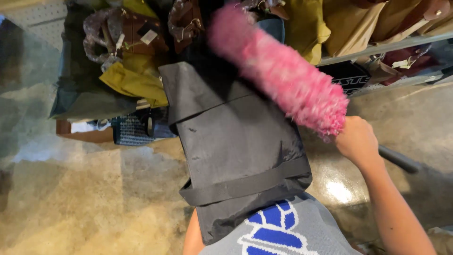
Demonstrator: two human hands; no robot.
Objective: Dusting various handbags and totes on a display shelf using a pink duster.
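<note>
My right hand (357, 140) grips the dark handle (398, 159) of a fluffy pink duster (283, 71). The duster's head lies blurred across the upper part of a large black fabric bag (236, 141). That bag hangs in front of my chest, with a black strap across its lower part. Only my left forearm (192, 236) shows, under the bag's bottom edge; the hand itself is hidden behind the bag.
Shelves (396, 45) at the top hold brown handbags (137, 28), yellow dust bags (132, 82) and tan ones. A dark blue patterned bag (134, 128) sits low on the left. Below is a mottled beige polished floor (85, 198).
</note>
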